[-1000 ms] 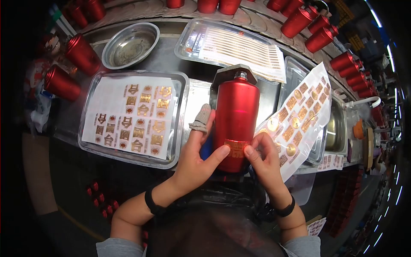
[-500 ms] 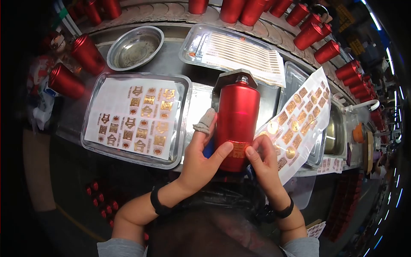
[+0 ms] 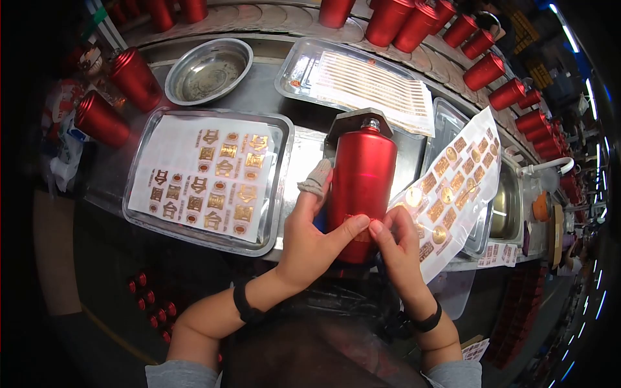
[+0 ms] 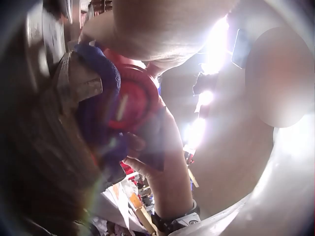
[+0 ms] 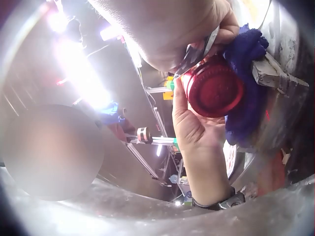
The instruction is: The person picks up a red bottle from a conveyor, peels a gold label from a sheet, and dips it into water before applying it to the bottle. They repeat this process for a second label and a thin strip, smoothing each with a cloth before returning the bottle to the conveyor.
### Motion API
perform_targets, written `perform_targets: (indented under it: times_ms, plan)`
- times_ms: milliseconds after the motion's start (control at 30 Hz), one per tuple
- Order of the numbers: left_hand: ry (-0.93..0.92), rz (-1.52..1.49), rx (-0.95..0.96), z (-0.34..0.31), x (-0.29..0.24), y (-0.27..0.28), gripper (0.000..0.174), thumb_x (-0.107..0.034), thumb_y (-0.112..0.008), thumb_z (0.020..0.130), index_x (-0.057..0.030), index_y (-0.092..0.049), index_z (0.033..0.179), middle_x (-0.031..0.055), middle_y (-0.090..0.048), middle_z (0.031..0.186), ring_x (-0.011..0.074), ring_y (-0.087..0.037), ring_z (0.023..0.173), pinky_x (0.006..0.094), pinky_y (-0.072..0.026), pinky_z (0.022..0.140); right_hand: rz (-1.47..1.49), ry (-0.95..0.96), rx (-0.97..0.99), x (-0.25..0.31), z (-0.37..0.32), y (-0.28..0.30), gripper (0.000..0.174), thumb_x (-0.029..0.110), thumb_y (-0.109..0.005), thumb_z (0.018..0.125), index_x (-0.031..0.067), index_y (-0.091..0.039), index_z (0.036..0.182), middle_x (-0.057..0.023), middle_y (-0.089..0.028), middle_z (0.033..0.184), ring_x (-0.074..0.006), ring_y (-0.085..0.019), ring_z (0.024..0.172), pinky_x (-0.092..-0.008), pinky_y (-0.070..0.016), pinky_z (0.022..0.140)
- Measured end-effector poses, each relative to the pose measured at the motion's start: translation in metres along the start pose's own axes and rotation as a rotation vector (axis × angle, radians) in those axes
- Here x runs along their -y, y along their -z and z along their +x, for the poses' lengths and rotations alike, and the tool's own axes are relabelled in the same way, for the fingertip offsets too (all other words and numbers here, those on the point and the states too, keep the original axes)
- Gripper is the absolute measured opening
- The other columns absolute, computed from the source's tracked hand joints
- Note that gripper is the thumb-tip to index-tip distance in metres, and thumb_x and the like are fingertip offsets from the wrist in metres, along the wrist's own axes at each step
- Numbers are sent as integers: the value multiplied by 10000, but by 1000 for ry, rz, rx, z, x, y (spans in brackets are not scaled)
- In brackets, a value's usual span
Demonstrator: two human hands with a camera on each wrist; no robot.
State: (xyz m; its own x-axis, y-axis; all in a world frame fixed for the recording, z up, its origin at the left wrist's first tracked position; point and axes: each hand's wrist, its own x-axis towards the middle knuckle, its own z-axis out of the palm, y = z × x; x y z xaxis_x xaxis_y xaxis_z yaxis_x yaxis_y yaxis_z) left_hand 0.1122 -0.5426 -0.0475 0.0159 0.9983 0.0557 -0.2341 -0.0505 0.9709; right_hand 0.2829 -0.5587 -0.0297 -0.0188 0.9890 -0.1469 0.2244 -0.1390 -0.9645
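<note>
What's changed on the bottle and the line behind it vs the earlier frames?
Left hand: thumb slid right over the gold label, now about meeting the right hand's thumb. Red bottles behind moved right along the line. Nothing newly grabbed or released. Unchanged: both hands on the held bottle; bowl in place.
</note>
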Motion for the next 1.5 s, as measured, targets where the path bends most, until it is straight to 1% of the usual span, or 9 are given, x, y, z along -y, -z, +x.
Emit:
perform_targets:
  times_ms: [67,167,467,667,767,967,1067,1300,1500]
  plan:
    - [72,-32,29,1,-6,-1,850,-80,-761,858,82,-228,1500,246,-348,1524,284,-368,1416,386,-303,1171,15,-10,4,4,-1,-1,286,238,-684,947,66,-470,867,39,-470,776,-34,-417,728,-203,-362,617]
    - [39,-66,-20,3,-4,-2,745,-155,-767,873,122,-349,1424,250,-451,1445,267,-444,1366,368,-368,1123,7,11,1,2,-1,-1,263,232,-649,972,63,-475,870,36,-469,771,-36,-418,732,-204,-365,630]
    - [78,-55,116,-1,-2,13,789,-118,-719,903,81,-238,1496,235,-331,1538,290,-336,1440,391,-259,1191,16,12,-3,0,0,2,257,249,-563,1019,48,-488,876,22,-472,765,-56,-415,745,-230,-380,647]
    - [107,-59,67,2,-8,7,809,-99,-729,886,69,-238,1507,222,-368,1523,267,-373,1418,388,-282,1182,71,0,-3,-6,0,2,264,245,-587,1001,49,-479,861,13,-473,753,-64,-425,724,-243,-383,633]
    - [117,-49,45,4,-7,5,797,-87,-722,885,64,-249,1508,217,-384,1517,249,-398,1401,386,-293,1176,-76,14,2,0,0,2,274,249,-605,987,49,-475,851,7,-473,738,-69,-430,703,-249,-382,617]
    - [155,-134,-9,0,-2,4,737,-78,-693,913,77,-269,1495,226,-365,1526,268,-379,1414,387,-294,1174,6,57,-23,-7,0,3,308,269,-645,960,43,-475,838,1,-483,710,-72,-432,677,-257,-376,593]
    - [130,-81,47,-10,1,12,720,-77,-678,926,83,-266,1494,232,-346,1537,274,-365,1424,383,-286,1177,90,-25,-2,-7,-1,6,319,276,-660,949,38,-476,840,-11,-493,703,-79,-436,672,-263,-378,593]
    - [176,-85,15,-8,-6,7,726,-74,-684,921,85,-270,1496,234,-363,1529,270,-365,1425,367,-290,1172,-73,101,-36,-1,1,1,318,277,-665,944,37,-482,846,-27,-500,717,-99,-450,674,-279,-385,595]
    - [192,-90,-2,-7,-3,6,613,-56,-603,958,62,-317,1488,198,-390,1524,230,-393,1404,347,-316,1153,-32,81,-13,-5,0,5,305,276,-649,954,35,-489,857,-24,-501,726,-107,-456,686,-282,-395,611]
